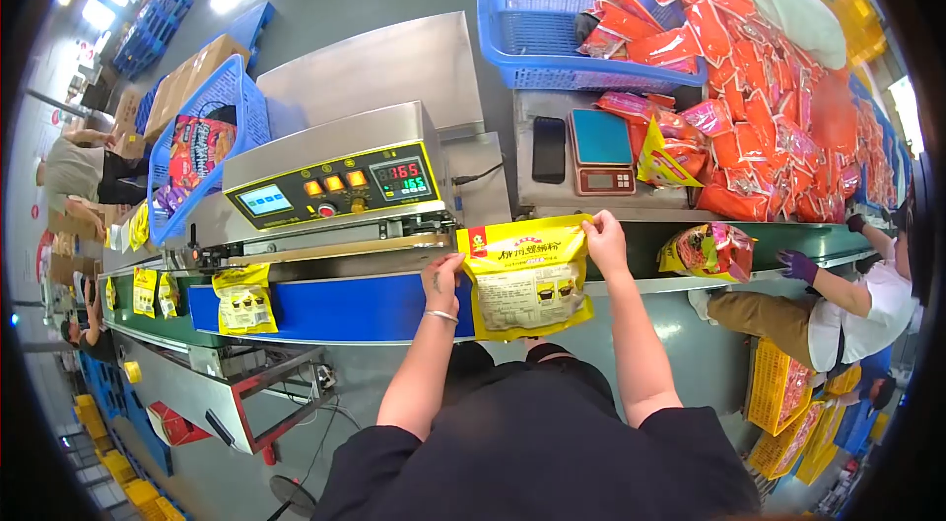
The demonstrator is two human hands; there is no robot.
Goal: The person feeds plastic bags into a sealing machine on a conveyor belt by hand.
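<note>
A yellow food pouch [527,284] with a pale printed panel is stretched upright between my two hands, over the right end of the blue conveyor belt [335,308]. My left hand [443,284] pinches its upper left edge, and my right hand [605,243] grips its upper right corner. Just left of the pouch stands a steel band sealing machine [335,176] with a lit control panel. Another yellow pouch [244,302] sits on the belt further left. To the right, a yellow and red pouch [708,251] rests on the green belt [778,243].
A large heap of red packets [749,117] lies at the right behind the belt, beside a blue basket [591,68]. A small scale [603,154] and a black phone [549,150] lie on a steel surface. Another blue basket [241,107] stands left. A co-worker's gloved hand [798,267] is at the right.
</note>
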